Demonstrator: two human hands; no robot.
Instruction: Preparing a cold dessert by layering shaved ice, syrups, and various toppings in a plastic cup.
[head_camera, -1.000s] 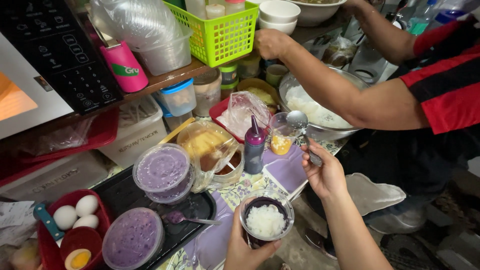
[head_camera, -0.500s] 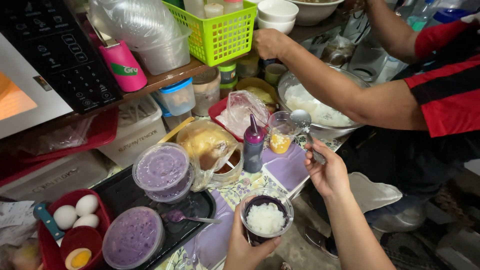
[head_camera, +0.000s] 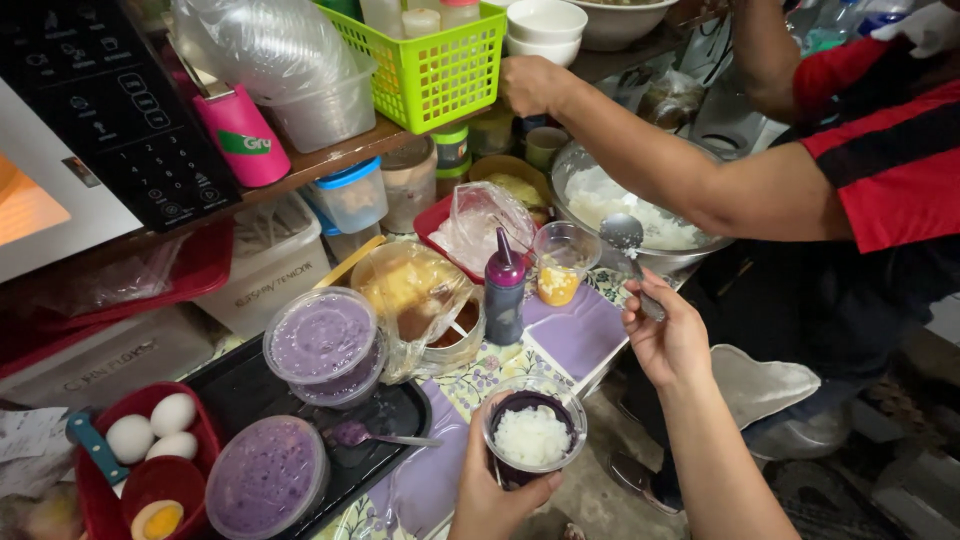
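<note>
My left hand (head_camera: 492, 500) grips a clear plastic cup (head_camera: 533, 432) with a dark purple layer and white shaved ice on top, low at centre. My right hand (head_camera: 668, 342) holds a metal spoon (head_camera: 626, 240) by its handle, bowl raised beside a small clear cup with yellow filling (head_camera: 560, 264). A dark purple squeeze bottle (head_camera: 504, 286) stands just left of that cup. Behind the spoon sits a large metal bowl of shaved ice (head_camera: 640, 210).
Another person in a red and black shirt (head_camera: 880, 160) reaches an arm across to a green basket (head_camera: 435, 62) on the shelf. Two tubs of purple paste (head_camera: 322, 342) sit on a black tray, with a purple-smeared spoon (head_camera: 372, 436). Red bowl of eggs (head_camera: 160, 428) at left.
My right hand has drifted right and slightly down with the spoon. The cup in my left hand has stayed almost in place. The other person's arm remains at the basket.
</note>
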